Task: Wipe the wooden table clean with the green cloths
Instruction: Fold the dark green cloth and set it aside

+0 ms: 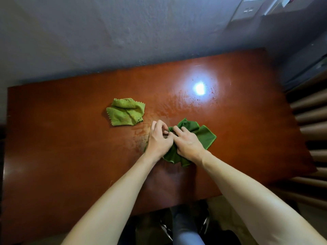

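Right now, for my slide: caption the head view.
Left hand and right hand pinch a dark green cloth on the wooden table; light green cloth lies apart.

I see the first cloth (126, 111) on the table (62, 138), left of and behind the second cloth (203, 135). The left hand (159, 138) and right hand (189, 144) lie upon the latter, apparently pinching it.

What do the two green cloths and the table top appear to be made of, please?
The light green cloth looks like fluffy terry microfibre with zigzag-cut edges. The dark green cloth seems smoother, with a stitched hem. The table looks like varnished reddish wood, given its bright glare.
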A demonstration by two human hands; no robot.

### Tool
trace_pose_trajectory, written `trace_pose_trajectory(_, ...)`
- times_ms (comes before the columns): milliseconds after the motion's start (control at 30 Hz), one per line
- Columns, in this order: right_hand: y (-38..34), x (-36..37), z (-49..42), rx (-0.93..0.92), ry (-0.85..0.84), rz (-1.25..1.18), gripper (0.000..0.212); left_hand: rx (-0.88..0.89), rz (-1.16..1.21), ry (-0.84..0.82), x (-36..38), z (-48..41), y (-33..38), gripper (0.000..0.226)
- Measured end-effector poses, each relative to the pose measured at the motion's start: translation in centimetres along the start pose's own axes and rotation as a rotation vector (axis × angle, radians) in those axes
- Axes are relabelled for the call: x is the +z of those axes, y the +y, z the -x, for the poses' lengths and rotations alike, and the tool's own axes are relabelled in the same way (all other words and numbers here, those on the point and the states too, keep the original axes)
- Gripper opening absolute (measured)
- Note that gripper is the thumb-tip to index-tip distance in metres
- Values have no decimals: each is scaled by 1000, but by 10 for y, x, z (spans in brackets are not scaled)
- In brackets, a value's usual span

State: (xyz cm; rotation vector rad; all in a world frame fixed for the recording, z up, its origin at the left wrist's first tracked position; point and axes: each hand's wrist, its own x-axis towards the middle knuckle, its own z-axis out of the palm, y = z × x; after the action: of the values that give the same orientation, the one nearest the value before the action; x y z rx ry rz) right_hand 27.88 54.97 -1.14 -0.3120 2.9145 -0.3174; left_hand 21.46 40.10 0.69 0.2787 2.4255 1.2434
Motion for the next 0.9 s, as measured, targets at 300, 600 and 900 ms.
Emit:
trace_pose_trajectory(300, 14, -41, -8, 106, -21, -95, 41, -83, -94, 150, -56, -18, -23, 23)
trace_pose_trajectory(600, 96, -73, 5, 693, 118, -353, 22, -234, -260, -48, -63, -27, -39, 13)
trace_pose_trajectory(900, 28, -17, -1, 718, 241, -561, 29, -184, -195, -117, -65, -22, -50, 11)
